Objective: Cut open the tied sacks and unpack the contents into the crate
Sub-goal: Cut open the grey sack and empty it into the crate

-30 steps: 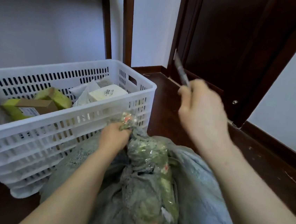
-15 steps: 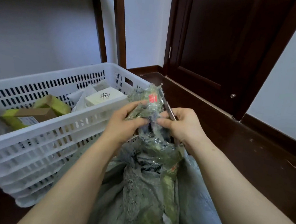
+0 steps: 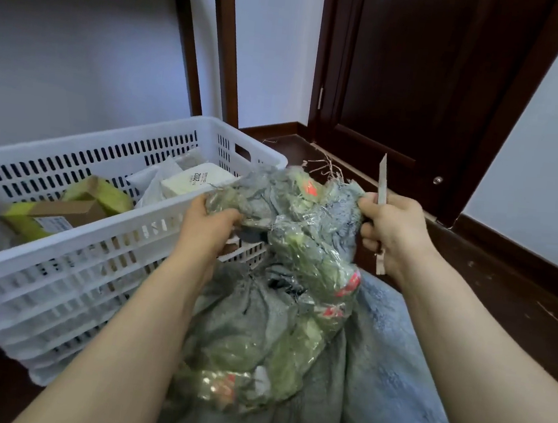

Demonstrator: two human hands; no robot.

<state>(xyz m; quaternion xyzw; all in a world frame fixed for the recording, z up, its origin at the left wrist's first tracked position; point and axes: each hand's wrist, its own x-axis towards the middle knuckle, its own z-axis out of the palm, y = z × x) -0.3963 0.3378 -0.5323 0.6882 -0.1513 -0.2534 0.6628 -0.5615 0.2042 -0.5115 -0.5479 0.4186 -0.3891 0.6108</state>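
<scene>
Sack (image 3: 392, 361) stood on the dark floor (image 3: 502, 303) between your forearms, just beside the white crate (image 3: 67, 275). Whether it touched the crate wall could not be told.

Its neck (image 3: 290, 219) was bunched up and wound in clear, glossy tape with green and red print. Frayed threads stuck out at the top.

Your left hand (image 3: 210, 228) gripped the left side of the neck, fingers curled into the cloth. Your right hand (image 3: 395, 234) was clenched round the knife (image 3: 382, 177), blade pointing up and clear of the sack. The thumb side of that hand lay against the right edge of the neck; a true pinch there could not be confirmed.

The crate held a white box (image 3: 198, 180), a yellow-and-brown box (image 3: 60, 212) and some pale wrapping.

Handling, as judged: the woven cloth looked soft and limp and would not hold a shape by itself. The tape looked slick and crinkly, likely to slide under a loose grip. The taped neck seemed the firmest place to hold, so you should keep hold just below where you cut. The contents were hidden and the weight unknown, so you would do well to support the body from below rather than hang it by the neck. The left fingers sat close to any cutting line.
</scene>
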